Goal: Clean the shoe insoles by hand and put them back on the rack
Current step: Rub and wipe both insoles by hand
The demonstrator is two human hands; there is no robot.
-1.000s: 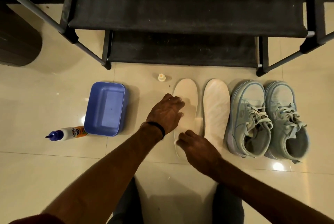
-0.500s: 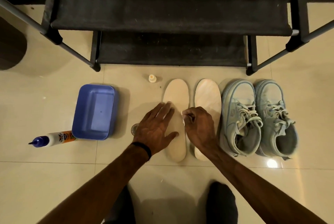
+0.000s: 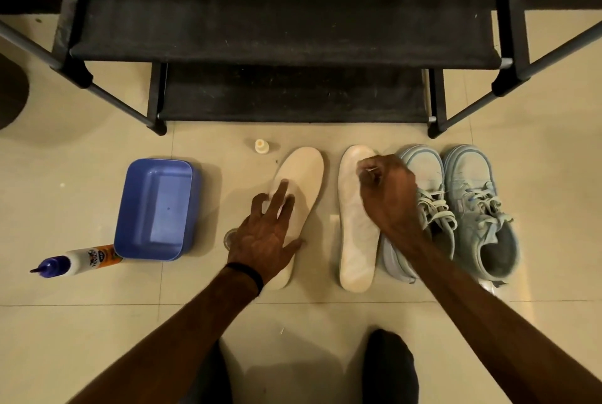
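- Both hands are down on the floor tiles: the left hand point(image 3: 267, 234) lies flat with fingers spread, pressing on the left insole point(image 3: 301, 182) to hold it in place
- Over the toe end of the right insole point(image 3: 353, 231), the right hand point(image 3: 389, 201) has its fingers curled and seems to pinch something small and pale at the fingertips; what it is I cannot tell
- The two insoles lie side by side, apart, just in front of the black shoe rack point(image 3: 283, 28), whose fabric shelves hold nothing that I can see
- A pair of light blue sneakers point(image 3: 456, 208) stands just right of the right insole
- To the left sit a blue plastic tub point(image 3: 156, 208), a squeeze bottle with a blue nozzle point(image 3: 75, 262) lying on its side, and a small cap point(image 3: 261, 146) near the rack's foot
- My guess is the cleaning step is in hand, with the right insole being picked or rubbed at the toe
- Next likely calls for working down that insole toward the heel while it stays flat, then the same on the other
- Neither insole is on the rack yet, so the return is still to do
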